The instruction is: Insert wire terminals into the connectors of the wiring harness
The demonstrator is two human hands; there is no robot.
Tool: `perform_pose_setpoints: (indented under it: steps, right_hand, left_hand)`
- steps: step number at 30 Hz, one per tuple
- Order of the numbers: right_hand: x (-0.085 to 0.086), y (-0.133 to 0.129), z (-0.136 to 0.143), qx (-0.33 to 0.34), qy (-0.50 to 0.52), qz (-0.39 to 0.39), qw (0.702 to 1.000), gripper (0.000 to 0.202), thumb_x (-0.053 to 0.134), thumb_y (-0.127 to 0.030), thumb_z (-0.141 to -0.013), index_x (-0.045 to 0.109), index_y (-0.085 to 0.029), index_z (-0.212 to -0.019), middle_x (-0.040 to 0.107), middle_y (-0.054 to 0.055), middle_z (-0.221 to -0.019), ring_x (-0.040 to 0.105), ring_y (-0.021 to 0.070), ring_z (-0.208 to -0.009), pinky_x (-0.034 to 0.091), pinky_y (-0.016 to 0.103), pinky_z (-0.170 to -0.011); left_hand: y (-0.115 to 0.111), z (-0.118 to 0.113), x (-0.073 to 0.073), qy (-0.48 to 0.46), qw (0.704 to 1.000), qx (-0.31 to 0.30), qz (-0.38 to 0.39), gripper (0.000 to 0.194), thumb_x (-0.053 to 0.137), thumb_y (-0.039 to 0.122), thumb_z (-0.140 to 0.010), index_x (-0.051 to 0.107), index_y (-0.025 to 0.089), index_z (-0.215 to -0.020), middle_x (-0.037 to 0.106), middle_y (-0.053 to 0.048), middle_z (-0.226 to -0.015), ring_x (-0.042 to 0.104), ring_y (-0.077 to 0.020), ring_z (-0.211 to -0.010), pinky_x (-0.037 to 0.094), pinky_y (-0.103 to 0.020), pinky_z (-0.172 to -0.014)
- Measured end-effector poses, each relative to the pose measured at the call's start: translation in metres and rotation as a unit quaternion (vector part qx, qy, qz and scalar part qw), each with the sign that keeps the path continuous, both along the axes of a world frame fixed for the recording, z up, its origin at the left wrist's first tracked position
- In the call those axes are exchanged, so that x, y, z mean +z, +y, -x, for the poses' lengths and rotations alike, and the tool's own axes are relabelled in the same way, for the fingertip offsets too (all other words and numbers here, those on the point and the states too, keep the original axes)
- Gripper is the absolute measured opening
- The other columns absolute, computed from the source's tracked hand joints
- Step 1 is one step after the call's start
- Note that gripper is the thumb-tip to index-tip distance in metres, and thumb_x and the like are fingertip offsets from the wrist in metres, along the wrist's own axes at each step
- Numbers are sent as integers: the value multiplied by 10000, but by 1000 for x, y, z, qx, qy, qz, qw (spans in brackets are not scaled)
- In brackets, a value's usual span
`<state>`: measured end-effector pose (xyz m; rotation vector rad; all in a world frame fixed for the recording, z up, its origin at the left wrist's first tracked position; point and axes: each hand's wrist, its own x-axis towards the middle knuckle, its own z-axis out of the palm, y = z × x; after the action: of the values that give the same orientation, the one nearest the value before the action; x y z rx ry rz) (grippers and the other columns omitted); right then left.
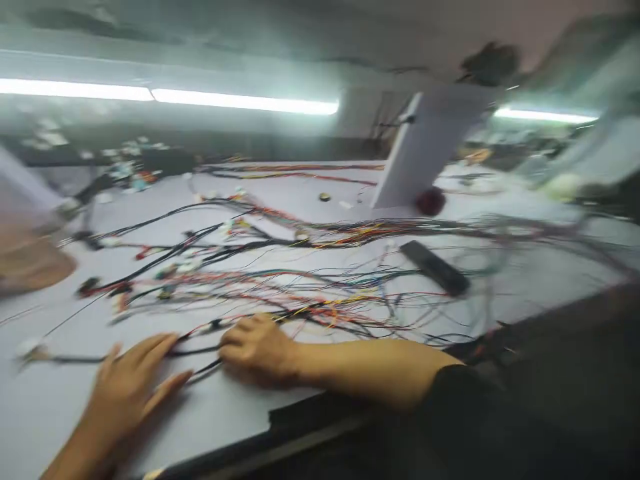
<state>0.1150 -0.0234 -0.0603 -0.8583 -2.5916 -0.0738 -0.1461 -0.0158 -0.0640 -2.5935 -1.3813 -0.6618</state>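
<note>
Cables (197,351) run left to right between the left hand (133,377), fingers (156,348) spread, and the right hand (260,350), curled over them (whether its fingers pinch, I cannot tell).

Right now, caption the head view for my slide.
Left hand and right hand at black cables, coloured wires spread beyond.

A broad white tabletop (220,417) with a dark front edge (305,415) fills the lower view. Beyond it, two bright tube lights (245,101) run end to end before a greyish wall (280,130); another lit tube (545,116) glows farther right. The dim, blurred expanse above is probably the ceiling (280,27).
</note>
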Motion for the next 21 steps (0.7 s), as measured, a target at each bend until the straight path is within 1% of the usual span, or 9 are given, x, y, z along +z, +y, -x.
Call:
perform_pose_setpoints:
  steps: [2,5,6,8,10,12,15,18,21]
  right_hand:
    - [-1,-1,1,11,27,16,999,242,469,-377,-975,626,-192,-982,655,36,-1063,532,200,-943,374,351,-747]
    - [3,-4,0,22,55,30,998,174,534,-331,-948,610,-183,-997,636,59,-1113,516,201,-987,360,359,-816]
    - [4,-6,0,15,66,33,997,178,560,-325,-934,604,-183,-1031,622,67,-1157,509,208,-1019,355,366,-847]
    - [6,-10,1,-15,86,41,995,294,618,-339,-899,576,-181,-1143,585,89,-1250,487,233,-1097,338,390,-906]
    - [7,-12,2,-36,90,55,994,422,656,-374,-879,540,-169,-1228,584,110,-1259,484,247,-1113,327,401,-927]
    - [7,-13,3,-32,71,60,995,397,661,-394,-883,564,-170,-1197,632,99,-1157,516,239,-1042,333,389,-889]
    - [6,-12,5,-5,37,50,998,235,652,-382,-898,637,-195,-1039,666,51,-991,541,208,-892,332,356,-789]
    - [5,-11,5,2,37,43,998,188,670,-366,-889,661,-203,-982,666,35,-951,541,192,-842,324,335,-740]
    - [5,-12,5,1,49,35,998,190,695,-355,-869,668,-203,-979,664,29,-935,544,190,-836,329,328,-732]
  left_hand:
    - [-15,15,-3,18,1000,1,23,576,461,607,-888,460,289,-1367,646,-126,-1216,601,-320,-1118,277,-625,-1087]
    - [-22,14,1,31,999,14,38,605,507,592,-876,479,230,-1361,637,-138,-1227,592,-301,-1141,234,-584,-1121]
    - [-24,11,3,30,999,13,34,589,522,574,-877,493,220,-1347,642,-135,-1209,598,-293,-1123,241,-580,-1118]
    - [-29,5,10,22,1000,2,21,524,560,523,-877,532,213,-1299,656,-119,-1148,615,-273,-1063,282,-569,-1097]
    - [-37,1,16,7,1000,-20,16,412,603,448,-875,583,213,-1212,666,-90,-1061,621,-240,-984,373,-510,-1036]
    - [-47,-1,20,-16,999,-40,27,280,631,359,-872,619,209,-1109,659,-66,-982,608,-205,-911,460,-410,-911]
    - [-58,-5,25,-47,997,-43,51,145,626,266,-879,635,199,-1008,637,-50,-912,580,-176,-852,479,-325,-766]
    - [-62,-8,28,-51,996,-39,65,164,613,266,-890,637,209,-1042,643,-52,-961,585,-175,-889,487,-331,-794]
    - [-60,-1,30,-51,995,-24,82,336,589,336,-905,587,229,-1223,631,-78,-1154,581,-198,-1062,493,-352,-905]
